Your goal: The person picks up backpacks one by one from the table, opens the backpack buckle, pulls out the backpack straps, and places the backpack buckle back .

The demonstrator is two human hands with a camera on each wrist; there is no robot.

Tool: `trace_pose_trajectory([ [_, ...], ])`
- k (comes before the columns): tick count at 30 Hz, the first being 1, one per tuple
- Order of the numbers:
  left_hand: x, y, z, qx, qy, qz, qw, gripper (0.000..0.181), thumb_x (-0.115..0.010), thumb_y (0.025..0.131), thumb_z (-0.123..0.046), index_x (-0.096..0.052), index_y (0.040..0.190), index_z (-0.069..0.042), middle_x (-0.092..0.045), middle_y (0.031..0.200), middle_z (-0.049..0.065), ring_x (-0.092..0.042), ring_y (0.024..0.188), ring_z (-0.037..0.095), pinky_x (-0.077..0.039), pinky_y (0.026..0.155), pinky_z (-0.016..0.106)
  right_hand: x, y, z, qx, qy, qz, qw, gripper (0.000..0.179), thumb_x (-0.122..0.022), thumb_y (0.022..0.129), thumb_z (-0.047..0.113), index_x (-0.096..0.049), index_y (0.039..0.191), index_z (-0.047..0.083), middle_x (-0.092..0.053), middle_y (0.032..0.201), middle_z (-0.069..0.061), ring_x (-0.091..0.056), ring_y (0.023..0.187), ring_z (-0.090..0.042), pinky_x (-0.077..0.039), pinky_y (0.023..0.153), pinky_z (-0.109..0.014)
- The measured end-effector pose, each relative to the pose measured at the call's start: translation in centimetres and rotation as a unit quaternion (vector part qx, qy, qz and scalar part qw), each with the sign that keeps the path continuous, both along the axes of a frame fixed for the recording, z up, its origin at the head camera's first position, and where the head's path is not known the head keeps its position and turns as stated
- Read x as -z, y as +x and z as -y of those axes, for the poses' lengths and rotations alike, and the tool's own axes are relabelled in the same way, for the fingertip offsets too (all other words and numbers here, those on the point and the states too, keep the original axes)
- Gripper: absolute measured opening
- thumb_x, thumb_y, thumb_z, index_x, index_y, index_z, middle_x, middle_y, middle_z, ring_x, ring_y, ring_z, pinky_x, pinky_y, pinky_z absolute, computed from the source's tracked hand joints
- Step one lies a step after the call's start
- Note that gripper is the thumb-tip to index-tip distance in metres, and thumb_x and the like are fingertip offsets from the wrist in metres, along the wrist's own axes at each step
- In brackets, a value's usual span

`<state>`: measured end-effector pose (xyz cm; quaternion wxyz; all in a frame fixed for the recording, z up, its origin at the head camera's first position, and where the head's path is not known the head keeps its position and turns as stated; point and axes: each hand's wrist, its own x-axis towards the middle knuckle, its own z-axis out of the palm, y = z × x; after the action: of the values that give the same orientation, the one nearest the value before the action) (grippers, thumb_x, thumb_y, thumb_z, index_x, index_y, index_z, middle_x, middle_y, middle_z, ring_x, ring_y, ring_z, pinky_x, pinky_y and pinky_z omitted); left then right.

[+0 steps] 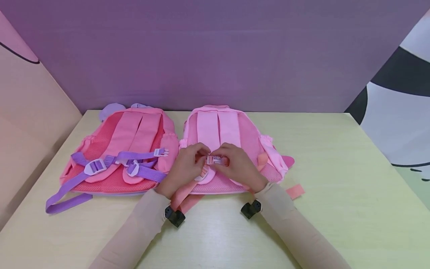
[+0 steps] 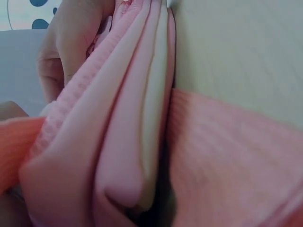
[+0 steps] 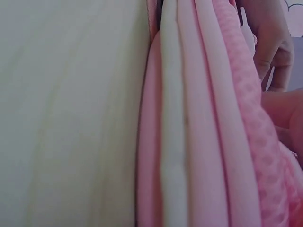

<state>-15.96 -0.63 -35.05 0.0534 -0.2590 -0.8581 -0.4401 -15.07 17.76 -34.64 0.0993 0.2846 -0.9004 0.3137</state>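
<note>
Pale-pink plastic buckle (image 1: 214, 160) sits over the light-pink fabric backpack (image 1: 208, 130) toward the far middle of the pale desk (image 1: 329, 157), pinched narrowly by left hand (image 1: 187, 166) and right hand (image 1: 239, 164), and might skew if the peach webbing strap (image 1: 183, 194) tugs unevenly.

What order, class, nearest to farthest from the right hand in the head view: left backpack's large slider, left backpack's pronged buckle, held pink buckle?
1. Pink buckle: immediately left.
2. Pronged buckle: left backpack's right side.
3. Large slider: same backpack's left half.
</note>
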Motion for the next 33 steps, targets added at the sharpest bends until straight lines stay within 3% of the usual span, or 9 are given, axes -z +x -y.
trace_pose_trajectory([
  [5, -0.4, 0.1, 0.2, -0.049, -0.097, -0.029, 0.9936, 0.015, -0.063, 0.083, -0.006, -0.069, 0.097, -0.005, -0.059, 0.087, 0.008, -0.053, 0.084, 0.022, -0.040, 0.079, 0.039, 0.1, -0.2, 0.0, 0.006, 0.000, -0.009, 0.9999, 0.021, -0.072, 0.082, 0.010, -0.071, 0.103, 0.007, -0.060, 0.084, -0.003, -0.047, 0.070, -0.012, -0.042, 0.064, -0.024],
  [10, -0.8, 0.0, 0.3, -0.064, -0.135, 0.006, 0.9887, 0.009, -0.064, 0.085, -0.011, -0.066, 0.092, -0.007, -0.054, 0.086, 0.007, -0.052, 0.086, 0.022, -0.035, 0.080, 0.043, 0.2, -0.3, 0.0, 0.007, -0.010, -0.007, 0.9999, 0.022, -0.071, 0.082, 0.010, -0.071, 0.104, 0.008, -0.057, 0.081, -0.002, -0.046, 0.069, -0.012, -0.041, 0.063, -0.024],
  [17, -1.0, -0.6, 0.7, -0.034, -0.109, 0.045, 0.9925, 0.012, -0.065, 0.084, -0.013, -0.066, 0.095, -0.009, -0.057, 0.090, 0.006, -0.052, 0.089, 0.021, -0.033, 0.079, 0.041, 0.5, -0.5, -0.2, 0.004, -0.041, -0.010, 0.9991, 0.021, -0.073, 0.082, 0.011, -0.071, 0.103, 0.010, -0.056, 0.080, -0.001, -0.047, 0.069, -0.011, -0.041, 0.063, -0.023],
  [21, -1.1, -0.8, 1.1, -0.009, -0.079, 0.073, 0.9941, 0.018, -0.067, 0.083, -0.011, -0.068, 0.100, -0.006, -0.060, 0.095, 0.007, -0.056, 0.090, 0.022, -0.043, 0.081, 0.036, 0.7, -0.6, -0.3, -0.001, -0.067, 0.004, 0.9978, 0.023, -0.074, 0.081, 0.009, -0.071, 0.104, 0.010, -0.056, 0.080, -0.002, -0.047, 0.070, -0.012, -0.042, 0.064, -0.023],
  [25, -1.4, -0.7, 1.0, -0.009, -0.066, 0.091, 0.9936, 0.021, -0.069, 0.081, -0.008, -0.068, 0.101, -0.005, -0.062, 0.097, 0.009, -0.057, 0.089, 0.022, -0.051, 0.077, 0.034, 0.8, -0.7, -0.3, 0.000, -0.079, 0.016, 0.9967, 0.024, -0.073, 0.081, 0.008, -0.071, 0.105, 0.010, -0.056, 0.081, -0.002, -0.047, 0.070, -0.013, -0.041, 0.064, -0.023],
  [33, -0.8, -1.1, 0.9, -0.004, -0.021, 0.100, 0.9947, 0.010, -0.063, 0.086, -0.003, -0.065, 0.095, -0.001, -0.060, 0.090, 0.011, -0.054, 0.080, 0.021, -0.048, 0.070, 0.027, 0.8, -0.8, -0.4, -0.010, -0.090, 0.004, 0.9959, 0.025, -0.073, 0.081, 0.005, -0.070, 0.105, 0.009, -0.055, 0.080, -0.002, -0.047, 0.070, -0.013, -0.040, 0.063, -0.023],
])
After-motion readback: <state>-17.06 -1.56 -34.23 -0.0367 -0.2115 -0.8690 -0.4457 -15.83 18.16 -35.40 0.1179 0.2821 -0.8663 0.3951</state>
